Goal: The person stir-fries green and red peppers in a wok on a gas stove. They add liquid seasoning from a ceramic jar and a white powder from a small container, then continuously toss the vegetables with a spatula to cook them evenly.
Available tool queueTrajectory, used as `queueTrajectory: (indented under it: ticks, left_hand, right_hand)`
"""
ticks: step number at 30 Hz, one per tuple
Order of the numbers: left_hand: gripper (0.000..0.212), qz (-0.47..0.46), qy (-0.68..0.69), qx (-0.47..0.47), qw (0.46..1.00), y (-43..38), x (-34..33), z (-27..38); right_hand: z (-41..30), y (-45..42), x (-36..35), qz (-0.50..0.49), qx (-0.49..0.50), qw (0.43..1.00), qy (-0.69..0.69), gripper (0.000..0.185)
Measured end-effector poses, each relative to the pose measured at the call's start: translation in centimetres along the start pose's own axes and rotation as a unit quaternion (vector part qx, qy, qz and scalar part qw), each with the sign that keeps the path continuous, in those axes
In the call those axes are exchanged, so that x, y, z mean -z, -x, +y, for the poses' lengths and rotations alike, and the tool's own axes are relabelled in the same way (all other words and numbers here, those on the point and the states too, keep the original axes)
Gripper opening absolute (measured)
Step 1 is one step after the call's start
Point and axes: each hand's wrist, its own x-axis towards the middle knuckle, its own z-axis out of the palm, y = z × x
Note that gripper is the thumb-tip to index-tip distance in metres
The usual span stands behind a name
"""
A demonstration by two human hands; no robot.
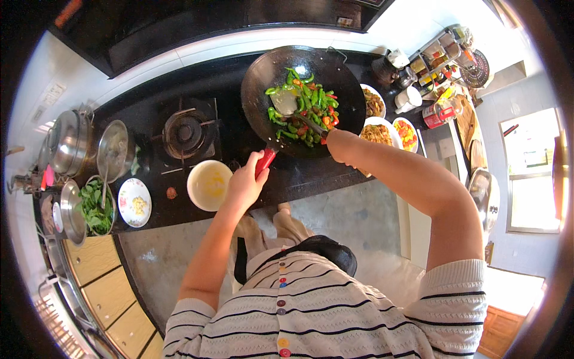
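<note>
My left hand (248,179) is closed around the red handle (265,161) of a large dark wok (258,89). Inside the wok lie green peppers (309,96) with some red and orange pieces (330,120). My right hand (337,146) reaches over the wok's near right rim and grips a metal spatula (284,101). The spatula's broad blade rests among the peppers on the left, and my wrist and forearm hide part of its handle and most of my fingers. A white bowl (208,186) with yellow residue stands just left of my left hand.
Left of the wok is an unlit gas burner (186,129). Farther left are a bowl of leafy greens (96,208), a floral plate (134,193) with chopped bits, and a steel pot (69,141). Filled dishes (378,134) crowd the wok's right side, beneath my forearm. A spice rack (437,58) stands behind.
</note>
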Motion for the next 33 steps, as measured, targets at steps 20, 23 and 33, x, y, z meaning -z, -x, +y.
queueTrajectory:
  ticks: [20, 23, 33]
  left_hand:
    - [0.038, -0.046, -0.010, 0.022, 0.999, -0.2, 0.6, 1.7]
    - [0.039, -0.037, -0.002, 0.038, 0.999, 0.1, 0.9, 1.1]
    - [0.036, 0.007, 0.011, -0.015, 1.000, -0.2, 0.2, 1.2]
  right_hand:
    - [2.0, -1.2, -2.6, -0.116, -0.070, 0.976, -0.168, 0.014]
    - [0.0, 5.5, -0.3, -0.010, 0.028, 0.997, 0.071, 0.028]
    - [0.0, -0.6, -1.4, -0.171, 0.100, 0.940, 0.277, 0.047]
